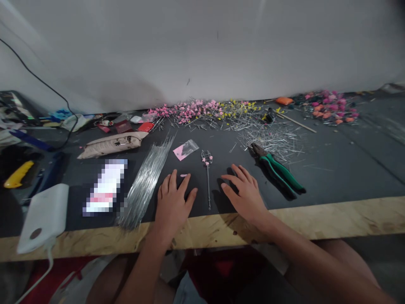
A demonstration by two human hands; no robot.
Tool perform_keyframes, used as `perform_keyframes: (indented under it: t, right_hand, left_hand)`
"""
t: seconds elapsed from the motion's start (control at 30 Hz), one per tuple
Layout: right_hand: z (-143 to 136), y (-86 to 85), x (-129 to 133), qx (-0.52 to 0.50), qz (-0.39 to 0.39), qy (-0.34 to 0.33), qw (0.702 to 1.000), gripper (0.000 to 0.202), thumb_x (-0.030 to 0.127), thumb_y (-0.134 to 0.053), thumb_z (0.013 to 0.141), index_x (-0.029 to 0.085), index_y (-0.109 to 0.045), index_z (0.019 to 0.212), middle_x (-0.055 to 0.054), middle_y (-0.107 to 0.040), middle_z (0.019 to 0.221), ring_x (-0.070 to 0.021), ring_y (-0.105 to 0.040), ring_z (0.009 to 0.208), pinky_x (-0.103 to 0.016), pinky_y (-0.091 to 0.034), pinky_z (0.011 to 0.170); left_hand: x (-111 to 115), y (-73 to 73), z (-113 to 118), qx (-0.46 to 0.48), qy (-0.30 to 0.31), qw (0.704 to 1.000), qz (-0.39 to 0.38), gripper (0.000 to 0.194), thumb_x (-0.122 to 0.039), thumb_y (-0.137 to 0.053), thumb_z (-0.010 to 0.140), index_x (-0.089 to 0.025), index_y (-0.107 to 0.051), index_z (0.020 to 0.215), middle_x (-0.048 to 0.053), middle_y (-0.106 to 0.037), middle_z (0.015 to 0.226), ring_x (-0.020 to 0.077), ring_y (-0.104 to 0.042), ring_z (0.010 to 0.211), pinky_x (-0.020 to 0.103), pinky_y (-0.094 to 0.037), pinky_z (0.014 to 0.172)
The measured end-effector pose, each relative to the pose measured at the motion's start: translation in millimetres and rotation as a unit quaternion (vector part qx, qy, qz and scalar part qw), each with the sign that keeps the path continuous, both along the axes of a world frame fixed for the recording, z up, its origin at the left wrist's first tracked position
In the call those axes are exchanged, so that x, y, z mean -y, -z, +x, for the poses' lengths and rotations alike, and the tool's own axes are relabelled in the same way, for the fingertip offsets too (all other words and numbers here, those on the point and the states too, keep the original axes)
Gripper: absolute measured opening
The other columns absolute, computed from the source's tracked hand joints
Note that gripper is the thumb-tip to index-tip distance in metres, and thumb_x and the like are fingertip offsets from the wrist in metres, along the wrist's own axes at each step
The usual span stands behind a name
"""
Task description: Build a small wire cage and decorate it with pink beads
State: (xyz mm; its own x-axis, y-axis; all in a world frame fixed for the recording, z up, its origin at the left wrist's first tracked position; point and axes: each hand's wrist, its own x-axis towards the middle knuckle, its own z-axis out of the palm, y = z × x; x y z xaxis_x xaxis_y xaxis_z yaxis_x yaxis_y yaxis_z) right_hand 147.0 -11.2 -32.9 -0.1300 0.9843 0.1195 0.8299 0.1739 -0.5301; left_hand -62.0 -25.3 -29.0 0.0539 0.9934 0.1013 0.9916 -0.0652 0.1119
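A wire piece (208,181) with a twisted stem and small pink flowers on its looped top lies on the dark table between my hands. My left hand (173,200) rests to its left, fingers spread, holding nothing; a tiny pink piece (184,175) lies by its index finger. On the other side, my right hand (243,194) has its fingers apart and is also without anything in it. A bundle of straight silver wires (147,181) lies left of my left hand. Beyond the hands is a small clear bag with pink (185,150).
Green-handled pliers (280,171) lie right of my right hand. Pink and yellow flower wires (202,110) are heaped along the wall, with loose wires (272,141) before them. At left are a blurred bright rectangle (106,188), a white power bank (46,217) and a beige pouch (112,144).
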Motion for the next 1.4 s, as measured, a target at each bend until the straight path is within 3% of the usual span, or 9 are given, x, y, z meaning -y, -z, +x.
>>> perform_keyframes:
  t: [0.2,0.4,0.57,0.77,1.03,1.4]
  right_hand:
    - [-0.1,-1.2,-0.4,0.004,-0.003,0.000,1.000,0.034,0.043,-0.038,0.088,0.029,-0.060,0.109,-0.004,-0.039,0.140,-0.0253,-0.024,0.133,-0.048,-0.026,0.102]
    - [-0.2,-2.0,1.3,0.008,-0.014,-0.003,1.000,0.035,0.043,-0.037,0.088,0.029,-0.060,0.109,-0.005,-0.038,0.141,-0.0249,-0.023,0.133,-0.049,-0.025,0.102]
    - [-0.1,-2.3,1.7,0.009,-0.010,-0.001,1.000,0.034,0.043,-0.038,0.088,0.028,-0.060,0.109,-0.005,-0.038,0.140,-0.0245,-0.024,0.133,-0.048,-0.025,0.103]
    - [0.6,-1.4,0.9,0.006,-0.006,-0.006,1.000,0.034,0.043,-0.037,0.088,0.028,-0.060,0.109,-0.005,-0.038,0.140,-0.0253,-0.024,0.133,-0.049,-0.026,0.102]
    - [0.8,-1.8,1.2,0.002,-0.011,-0.007,1.000,0.034,0.043,-0.037,0.088,0.028,-0.061,0.108,-0.004,-0.037,0.141,-0.0261,-0.023,0.133,-0.050,-0.026,0.102]
    - [0.2,-2.2,1.3,0.003,-0.014,-0.005,1.000,0.033,0.043,-0.038,0.088,0.029,-0.061,0.107,-0.004,-0.037,0.141,-0.0256,-0.023,0.133,-0.050,-0.026,0.102]
  left_hand:
    - [-0.2,3.8,-1.1,0.011,-0.013,1.000,0.016,0.055,-0.052,-0.033,0.086,-0.022,-0.040,0.132,0.014,-0.030,0.142,0.0333,-0.026,0.129,0.050,-0.032,0.098]
    - [0.1,0.8,0.8,0.006,-0.005,1.000,0.013,0.050,-0.050,-0.034,0.087,-0.025,-0.044,0.130,0.013,-0.031,0.141,0.0338,-0.027,0.129,0.051,-0.032,0.098]
    - [-0.6,1.2,0.1,0.021,-0.021,0.999,0.028,0.056,-0.050,-0.038,0.085,-0.016,-0.043,0.129,0.016,-0.032,0.140,0.0342,-0.028,0.128,0.050,-0.031,0.100]
    - [0.1,1.6,-0.3,0.038,-0.017,0.999,0.032,0.052,-0.048,-0.039,0.085,-0.019,-0.045,0.128,0.015,-0.033,0.140,0.0346,-0.029,0.128,0.052,-0.032,0.098]
    - [-1.9,3.2,-2.5,0.043,-0.026,0.998,0.046,0.056,-0.048,-0.041,0.084,-0.010,-0.045,0.126,0.019,-0.035,0.137,0.0342,-0.030,0.127,0.049,-0.030,0.101]
    - [-2.4,5.3,-5.0,0.037,-0.027,0.998,0.050,0.057,-0.048,-0.041,0.084,-0.008,-0.046,0.124,0.020,-0.036,0.137,0.0351,-0.030,0.127,0.051,-0.033,0.099]
